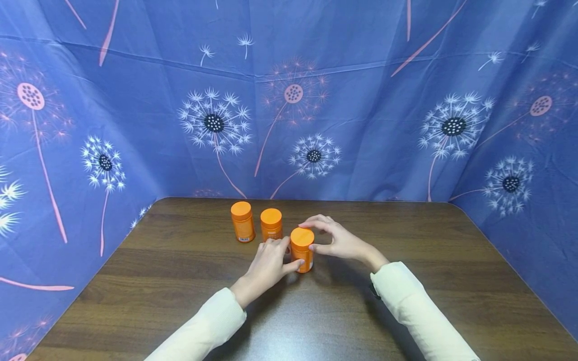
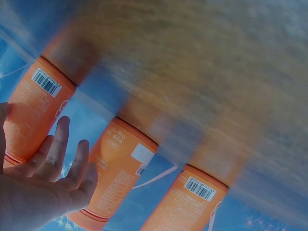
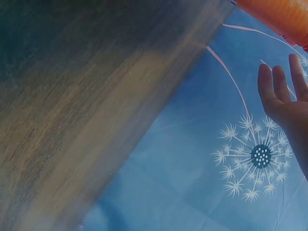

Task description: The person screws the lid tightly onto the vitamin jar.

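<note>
An orange bottle (image 1: 302, 253) with an orange lid stands upright on the table between both hands. My left hand (image 1: 266, 263) holds it from the left, thumb across the front of its lower body and fingers at its far left side. From the right, my right hand (image 1: 340, 240) grips it near the lid, with thumb and forefinger on either side. The left wrist view has the held bottle (image 2: 36, 113) at the left, barcode visible, and the left hand (image 2: 45, 187) beside it. Part of the bottle (image 3: 279, 17) and the right hand (image 3: 286, 103) appear in the right wrist view.
Two similar orange bottles stand behind and to the left: the middle one (image 1: 271, 223), partly hidden by the left hand, and the far-left one (image 1: 243, 223). The brown wooden table (image 1: 406, 235) ends at a blue dandelion-patterned cloth (image 1: 370, 125) behind it.
</note>
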`<action>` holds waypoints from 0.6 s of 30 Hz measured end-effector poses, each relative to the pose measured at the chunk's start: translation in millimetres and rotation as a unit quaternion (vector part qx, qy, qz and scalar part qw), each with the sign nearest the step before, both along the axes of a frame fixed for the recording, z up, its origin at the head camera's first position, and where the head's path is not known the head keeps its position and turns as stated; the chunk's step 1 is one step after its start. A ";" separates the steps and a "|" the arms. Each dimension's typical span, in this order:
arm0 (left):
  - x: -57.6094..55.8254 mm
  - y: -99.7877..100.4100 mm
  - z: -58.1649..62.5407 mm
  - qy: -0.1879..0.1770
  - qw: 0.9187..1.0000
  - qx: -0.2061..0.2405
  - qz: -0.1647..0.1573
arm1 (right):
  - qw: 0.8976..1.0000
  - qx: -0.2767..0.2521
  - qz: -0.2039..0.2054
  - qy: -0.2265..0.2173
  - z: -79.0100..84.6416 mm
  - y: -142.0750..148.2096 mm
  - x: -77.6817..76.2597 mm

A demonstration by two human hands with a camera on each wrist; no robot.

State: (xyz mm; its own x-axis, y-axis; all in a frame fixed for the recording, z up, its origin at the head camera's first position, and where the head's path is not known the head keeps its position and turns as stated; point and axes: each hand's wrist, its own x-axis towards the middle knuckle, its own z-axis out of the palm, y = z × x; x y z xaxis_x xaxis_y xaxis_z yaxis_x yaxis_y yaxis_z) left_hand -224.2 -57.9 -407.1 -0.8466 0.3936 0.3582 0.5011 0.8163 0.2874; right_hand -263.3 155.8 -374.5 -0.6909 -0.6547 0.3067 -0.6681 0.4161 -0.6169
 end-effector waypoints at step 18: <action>-1.1 -0.1 -0.6 -0.011 1.000 -0.002 0.002 | 1.000 -0.018 -0.022 0.010 -3.4 -3.5 5.1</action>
